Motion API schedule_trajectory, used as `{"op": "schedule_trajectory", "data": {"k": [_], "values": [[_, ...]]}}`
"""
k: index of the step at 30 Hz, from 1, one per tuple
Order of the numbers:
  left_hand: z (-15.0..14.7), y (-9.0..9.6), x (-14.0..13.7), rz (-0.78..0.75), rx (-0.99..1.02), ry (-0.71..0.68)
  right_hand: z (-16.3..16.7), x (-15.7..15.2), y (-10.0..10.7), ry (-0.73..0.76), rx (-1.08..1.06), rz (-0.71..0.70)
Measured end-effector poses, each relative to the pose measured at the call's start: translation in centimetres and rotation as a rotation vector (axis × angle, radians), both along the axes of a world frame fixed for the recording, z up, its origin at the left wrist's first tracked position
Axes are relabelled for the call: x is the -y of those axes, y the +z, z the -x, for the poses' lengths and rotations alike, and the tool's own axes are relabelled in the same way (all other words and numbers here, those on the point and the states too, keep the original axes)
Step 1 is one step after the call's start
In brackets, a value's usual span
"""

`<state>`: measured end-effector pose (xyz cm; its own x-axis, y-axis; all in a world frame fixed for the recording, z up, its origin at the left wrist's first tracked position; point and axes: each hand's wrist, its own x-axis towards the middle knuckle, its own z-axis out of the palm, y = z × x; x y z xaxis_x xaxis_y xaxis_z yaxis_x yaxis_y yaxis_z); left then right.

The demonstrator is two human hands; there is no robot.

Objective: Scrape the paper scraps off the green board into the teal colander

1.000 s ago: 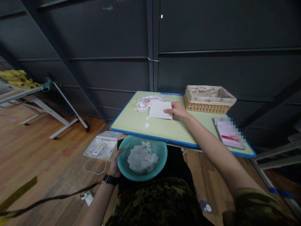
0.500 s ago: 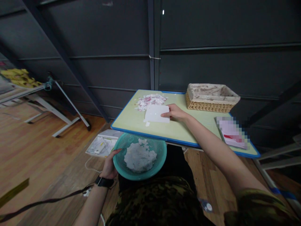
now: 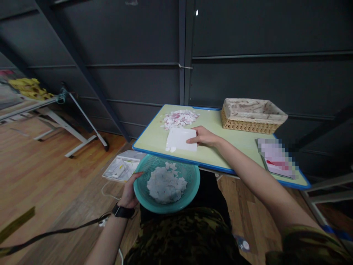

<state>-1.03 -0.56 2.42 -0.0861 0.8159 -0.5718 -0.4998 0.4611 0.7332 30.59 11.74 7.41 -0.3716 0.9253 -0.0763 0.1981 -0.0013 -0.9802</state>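
My right hand [image 3: 203,136] pinches the right side of a flat white scraper card [image 3: 178,139] held against the yellow-green tabletop [image 3: 154,136]. A few white paper scraps [image 3: 171,149] lie by its lower edge, close to the table's front rim. Behind the card spreads a pile of white and pink paper scraps [image 3: 181,118]. My left hand [image 3: 130,192] grips the left rim of a green plastic colander [image 3: 193,191], tucked below the table edge over my lap. White paper pieces [image 3: 167,183] are heaped inside it.
A lined wicker basket [image 3: 252,125] stands at the table's back right. A blurred-out booklet [image 3: 275,158] lies near the right end. Below left, an open white box [image 3: 117,169] holds a cable. A dark panel wall [image 3: 138,33] rises behind the table.
My right hand has drawn the white card toward the table's front edge, away from the pile, with a few scraps by its edge. The colander stays in my left hand.
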Motion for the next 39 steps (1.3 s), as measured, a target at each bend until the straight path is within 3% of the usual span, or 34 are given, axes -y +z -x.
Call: {"op": "schedule_trajectory", "data": {"k": [11,13,16,19,21,27,39], "values": [[-0.1,0.0,0.2,-0.015,0.012,-0.013,0.6,0.3,-0.4,0.176,-0.028,0.062],[0.0,-0.1,0.1,-0.012,0.009,-0.004,0.3,-0.2,-0.4,0.071,-0.084,0.006],[0.0,-0.4,0.0,0.007,0.017,0.007,-0.7,-1.4,-0.3,-0.274,-0.069,-0.26],[-0.1,-0.5,-0.1,0.026,0.028,0.016,-2.0,-2.5,-0.3,-0.559,0.146,-0.55],[-0.2,-0.4,-0.1,0.028,0.035,0.01,-2.6,-2.7,-0.4,-0.636,0.309,-0.63],[-0.4,-0.1,0.2,0.007,0.04,-0.03,-2.7,-2.5,-0.6,-0.584,0.584,-0.643],[-0.7,0.3,0.4,0.016,0.03,-0.043,-2.2,-3.0,-1.1,-0.566,0.557,-0.706]]}}
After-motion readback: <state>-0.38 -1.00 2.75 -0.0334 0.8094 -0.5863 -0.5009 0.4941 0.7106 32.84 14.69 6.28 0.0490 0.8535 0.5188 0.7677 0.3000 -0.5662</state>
